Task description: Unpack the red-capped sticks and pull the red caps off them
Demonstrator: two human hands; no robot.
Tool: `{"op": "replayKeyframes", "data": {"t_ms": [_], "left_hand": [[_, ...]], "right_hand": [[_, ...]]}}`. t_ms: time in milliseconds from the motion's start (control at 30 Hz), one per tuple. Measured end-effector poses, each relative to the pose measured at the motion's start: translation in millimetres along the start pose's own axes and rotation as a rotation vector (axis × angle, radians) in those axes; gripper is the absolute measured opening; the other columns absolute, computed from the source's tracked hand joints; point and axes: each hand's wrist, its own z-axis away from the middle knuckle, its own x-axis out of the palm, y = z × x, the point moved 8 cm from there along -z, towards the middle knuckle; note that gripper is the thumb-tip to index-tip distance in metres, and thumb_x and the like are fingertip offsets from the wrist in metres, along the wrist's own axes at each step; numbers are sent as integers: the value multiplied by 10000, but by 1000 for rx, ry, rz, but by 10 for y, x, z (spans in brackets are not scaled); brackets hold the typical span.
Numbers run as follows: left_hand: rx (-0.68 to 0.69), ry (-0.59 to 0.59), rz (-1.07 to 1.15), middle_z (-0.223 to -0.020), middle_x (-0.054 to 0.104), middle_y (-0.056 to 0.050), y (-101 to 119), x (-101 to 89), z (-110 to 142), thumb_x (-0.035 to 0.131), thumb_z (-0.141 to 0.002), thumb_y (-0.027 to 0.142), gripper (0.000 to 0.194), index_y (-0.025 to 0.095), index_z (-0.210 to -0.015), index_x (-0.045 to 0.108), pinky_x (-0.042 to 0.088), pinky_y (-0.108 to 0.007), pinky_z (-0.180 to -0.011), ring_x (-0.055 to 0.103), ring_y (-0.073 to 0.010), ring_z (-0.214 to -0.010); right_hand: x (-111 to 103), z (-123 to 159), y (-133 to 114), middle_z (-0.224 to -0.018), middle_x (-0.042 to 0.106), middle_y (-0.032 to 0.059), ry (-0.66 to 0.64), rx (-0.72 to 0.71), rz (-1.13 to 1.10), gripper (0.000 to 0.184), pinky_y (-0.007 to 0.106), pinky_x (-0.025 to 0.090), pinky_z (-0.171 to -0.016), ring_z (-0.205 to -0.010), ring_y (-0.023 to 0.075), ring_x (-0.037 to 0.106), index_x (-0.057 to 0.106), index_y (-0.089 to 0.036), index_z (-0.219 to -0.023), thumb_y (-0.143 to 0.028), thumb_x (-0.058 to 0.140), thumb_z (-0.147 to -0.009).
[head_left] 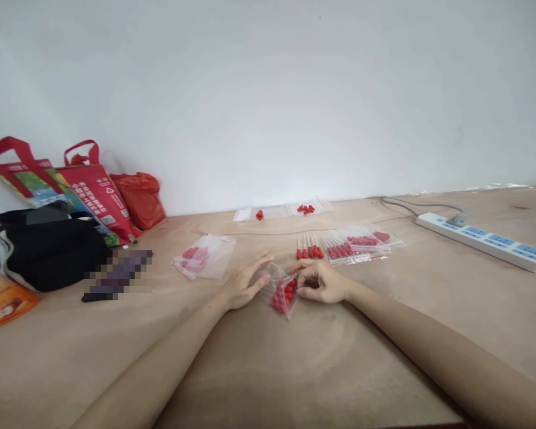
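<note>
A clear plastic zip bag [287,305] lies on the table between my hands. Inside it are several thin clear sticks with red bulb-like ends [279,298], which look like droppers. My left hand [245,286] has its thumb and fingers around the bag's left end. At the right edge, my right hand [320,283] is closed in a pinch on the bag beside the red ends; its fingertips partly hide what they grip. Just beyond the right hand, a row of loose red-ended droppers [310,252] lies side by side.
Filled bags [366,241] overlap at the right of the row. Flat zip bags [212,256] lie left, and more red-ended pieces [306,209] near the wall. A power strip [486,238] sits right; shopping bags [100,199], a black bag [58,250] and an orange packet [6,301] stand left.
</note>
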Motion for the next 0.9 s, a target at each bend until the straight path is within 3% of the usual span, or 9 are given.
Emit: {"op": "replayKeyframes", "data": {"t_ms": [100, 167, 333, 500, 633, 767, 900], "left_hand": [[78, -164, -4, -1238, 506, -94, 53, 111, 35, 473, -815, 372, 408, 189, -1180, 472, 357, -376, -974, 443, -212, -1165], [109, -200, 0, -1190, 545, -96, 91, 134, 60, 526, -779, 393, 440, 176, -1160, 493, 366, -380, -968, 457, -222, -1149], [100, -192, 4, -1218, 518, -111, 106, 123, 92, 582, -731, 426, 507, 163, -1157, 495, 369, -381, -967, 437, -234, -1165], [75, -148, 4, -1144, 561, -95, 110, 99, 78, 564, -753, 408, 446, 163, -1121, 511, 415, -342, -906, 517, -207, -1058], [82, -116, 2, -1035, 600, -80, 142, 78, 59, 555, -763, 388, 383, 162, -1072, 538, 441, -324, -834, 550, -192, -953], [98, -102, -13, -975, 611, -74, 145, 75, 54, 545, -772, 385, 353, 167, -1050, 553, 442, -325, -800, 545, -187, -904], [101, -96, -1, -976, 613, -70, 127, 78, 59, 549, -771, 386, 355, 179, -1060, 552, 440, -321, -805, 546, -184, -906]], "right_hand": [[-85, -5, 105, -884, 556, 64, 84, 85, 26, 114, 267, 432, -685, -783, 137, 541, 633, -151, -682, -209, 553, -738], [-117, -15, 122, -806, 532, 52, 127, 102, 110, 121, 270, 424, -681, -747, 133, 516, 660, -157, -715, -237, 570, -732], [-37, -32, 101, -686, 500, 19, 82, 125, 202, 165, 269, 409, -670, -719, 140, 488, 682, -192, -840, -238, 607, -700], [70, -43, 43, -817, 535, 35, 26, 108, 197, 339, 292, 404, -771, -823, 152, 495, 637, -203, -975, -83, 540, -673], [102, -43, 20, -943, 522, 55, -39, 100, 206, 433, 319, 390, -825, -907, 178, 478, 595, -195, -1044, -104, 594, -621], [69, -49, 13, -946, 533, 70, -43, 85, 266, 396, 337, 392, -801, -903, 191, 479, 583, -172, -1027, -163, 615, -633], [109, -63, -140, -995, 571, 54, -77, -77, 352, 280, 326, 371, -795, -896, 176, 490, 602, -190, -935, -122, 558, -667]]}}
